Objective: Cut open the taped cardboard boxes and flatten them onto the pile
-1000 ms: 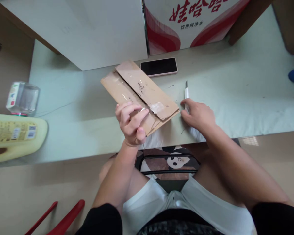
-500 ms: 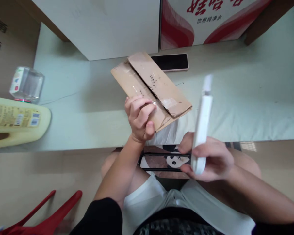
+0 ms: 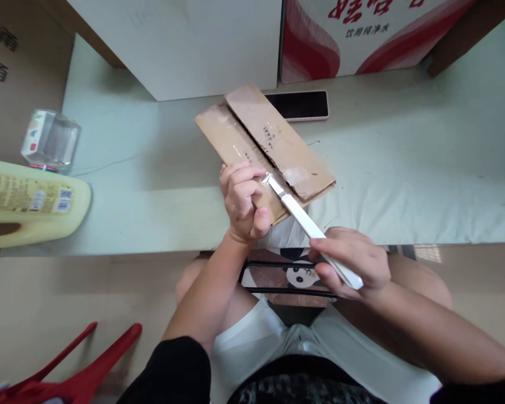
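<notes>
A flat brown cardboard box [image 3: 292, 151] with a folded flap and bits of clear tape is tilted over the front of the table. My left hand [image 3: 246, 196] grips its lower left edge, fingers curled over the face. In my right hand [image 3: 353, 261] is a white utility knife [image 3: 305, 216], its blade out and pointing up and left. The blade tip meets the cardboard, or lies just over it, beside my left fingertips at a shiny piece of tape. Below the box, a panda picture [image 3: 301, 275] shows between my knees.
Behind the box lies a phone [image 3: 301, 105] on the pale green cloth [image 3: 404, 151]. A white carton [image 3: 210, 50] and a red-and-white carton [image 3: 311, 45] stand at the back. Left are a clear bottle [image 3: 59, 140], a yellow jug [image 3: 78, 207] and a red stool [image 3: 88, 370].
My right hand has swung the utility knife from upright and apart to a leftward slant, bringing its blade to the box. My left hand keeps its hold on the box.
</notes>
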`<state>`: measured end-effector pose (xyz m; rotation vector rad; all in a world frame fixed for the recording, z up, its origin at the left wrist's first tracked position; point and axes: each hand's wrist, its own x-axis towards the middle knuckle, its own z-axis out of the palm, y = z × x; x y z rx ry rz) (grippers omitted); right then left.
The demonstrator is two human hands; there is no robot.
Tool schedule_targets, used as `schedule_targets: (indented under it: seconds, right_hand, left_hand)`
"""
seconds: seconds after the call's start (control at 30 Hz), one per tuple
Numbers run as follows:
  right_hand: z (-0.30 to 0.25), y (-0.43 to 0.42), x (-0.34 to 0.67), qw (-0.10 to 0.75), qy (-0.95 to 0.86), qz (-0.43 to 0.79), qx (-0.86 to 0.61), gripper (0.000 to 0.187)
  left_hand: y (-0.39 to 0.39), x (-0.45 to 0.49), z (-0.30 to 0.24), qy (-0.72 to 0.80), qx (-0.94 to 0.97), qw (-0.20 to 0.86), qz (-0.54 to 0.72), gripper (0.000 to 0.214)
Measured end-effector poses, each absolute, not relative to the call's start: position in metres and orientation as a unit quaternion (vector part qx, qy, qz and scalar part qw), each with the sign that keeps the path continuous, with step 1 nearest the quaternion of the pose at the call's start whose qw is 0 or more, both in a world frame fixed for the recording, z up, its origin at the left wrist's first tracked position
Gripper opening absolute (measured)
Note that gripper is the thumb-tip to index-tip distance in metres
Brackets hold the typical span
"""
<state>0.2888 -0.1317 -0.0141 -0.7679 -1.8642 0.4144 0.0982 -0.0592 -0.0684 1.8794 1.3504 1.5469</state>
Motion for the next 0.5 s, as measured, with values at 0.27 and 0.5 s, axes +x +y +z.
schedule_targets:
  seconds: [0.27, 0.5]
  right_hand:
    - [-0.010, -0.126, 0.302, 0.521, -0.760, 0.126, -0.366, 0.018]
    - [-0.017, -0.138, 0.310, 0.515, -0.716, 0.201, -0.426, 0.026]
  left_hand:
    - [-0.055, 0.096, -0.066, 0.480, 0.661, 0.223, 0.532, 0.029]
    - [-0.055, 0.097, -0.064, 0.496, 0.671, 0.213, 0.508, 0.047]
